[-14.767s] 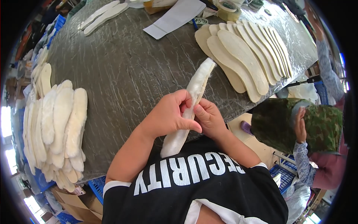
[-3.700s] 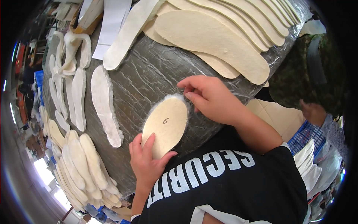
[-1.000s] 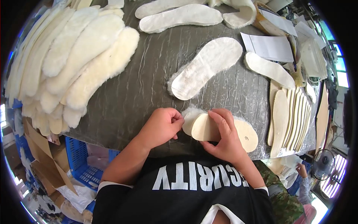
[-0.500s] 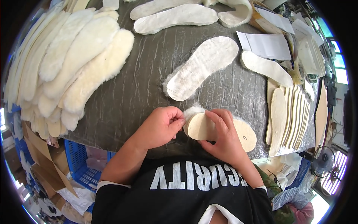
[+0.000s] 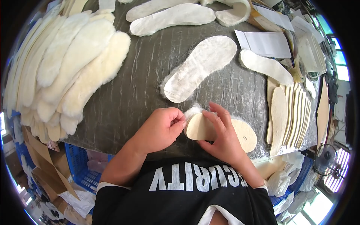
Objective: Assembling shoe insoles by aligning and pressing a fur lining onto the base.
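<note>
Both hands met low in the frame's centre on a tan insole [image 5: 240, 135] with a fleece fringe: the left hand [image 5: 159, 129] pinched its fluffy left end, while the right hand [image 5: 222, 138] lay spread across its middle, pressing it to the grey table [image 5: 138, 86]. Just above lay a fleece insole [image 5: 200, 67]; a fleece stack [image 5: 67, 71] filled the upper left, and flat tan insoles [image 5: 288, 116] fanned out at the right.
</note>
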The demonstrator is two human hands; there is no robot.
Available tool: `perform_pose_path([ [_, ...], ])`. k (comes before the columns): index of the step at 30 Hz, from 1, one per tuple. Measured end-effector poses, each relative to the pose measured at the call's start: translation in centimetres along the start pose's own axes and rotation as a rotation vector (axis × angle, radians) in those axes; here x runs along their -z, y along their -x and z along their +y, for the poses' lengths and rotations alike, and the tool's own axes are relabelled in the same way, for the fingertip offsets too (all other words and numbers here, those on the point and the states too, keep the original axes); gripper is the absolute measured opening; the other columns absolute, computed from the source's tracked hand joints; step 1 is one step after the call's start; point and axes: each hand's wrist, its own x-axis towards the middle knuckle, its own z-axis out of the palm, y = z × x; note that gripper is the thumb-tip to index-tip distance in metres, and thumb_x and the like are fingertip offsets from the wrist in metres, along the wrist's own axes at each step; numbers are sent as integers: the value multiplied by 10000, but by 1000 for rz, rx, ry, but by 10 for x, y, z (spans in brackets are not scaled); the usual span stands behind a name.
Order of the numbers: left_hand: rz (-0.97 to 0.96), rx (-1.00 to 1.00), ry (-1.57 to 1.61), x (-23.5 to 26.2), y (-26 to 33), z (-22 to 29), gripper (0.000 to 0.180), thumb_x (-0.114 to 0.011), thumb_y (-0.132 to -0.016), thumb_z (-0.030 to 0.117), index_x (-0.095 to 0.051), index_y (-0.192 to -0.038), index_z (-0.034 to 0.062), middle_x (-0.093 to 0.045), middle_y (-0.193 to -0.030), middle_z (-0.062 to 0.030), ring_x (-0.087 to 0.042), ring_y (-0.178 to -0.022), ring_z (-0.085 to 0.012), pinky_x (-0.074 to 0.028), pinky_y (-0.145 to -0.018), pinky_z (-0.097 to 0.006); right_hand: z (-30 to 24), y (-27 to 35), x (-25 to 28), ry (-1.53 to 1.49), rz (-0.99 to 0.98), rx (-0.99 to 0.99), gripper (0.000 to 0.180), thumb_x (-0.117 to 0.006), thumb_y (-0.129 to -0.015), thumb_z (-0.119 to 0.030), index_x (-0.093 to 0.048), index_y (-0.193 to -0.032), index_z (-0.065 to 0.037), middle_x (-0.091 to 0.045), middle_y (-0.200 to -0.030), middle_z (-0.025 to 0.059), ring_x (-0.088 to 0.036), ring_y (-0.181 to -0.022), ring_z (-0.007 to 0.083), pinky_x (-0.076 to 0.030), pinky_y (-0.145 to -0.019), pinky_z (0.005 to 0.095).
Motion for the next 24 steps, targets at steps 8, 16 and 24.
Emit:
perform_pose_path([
  [8, 102, -339, -271, -2, 1, -12, 106, -580, -929, 71, -584, -857, -7, -599, -811, -21, -560, -679, -73, -459, -605, -220, 9, -3, -6, 69, -6, 69, 778, -804, -602, -101, -462, -1299, -46, -534, -1251, 166, -538, -1126, 353, -405, -966, 462],
  [16, 118, -30, 66, -12, 0, -21, 428, -730, -786, -39, -508, -1149, 5, -647, -909, -48, -601, -798, -82, -489, -699, -226, 8, 4, -6, -56, 26, -54, 764, -828, -660, -249, -488, -1310, -33, -486, -1296, 174, -551, -1049, 332, -438, -925, 417],
  [24, 201, -325, -140, -12, 9, -44, 420, -799, -751, 57, -600, -1119, 20, -640, -866, -39, -561, -744, -116, -486, -716, -253, 14, -3, 8, 55, 56, 35, 386, -740, -757, -172, -621, -1109, -67, -627, -973, 68, -562, -930, 264, -379, -826, 377],
])
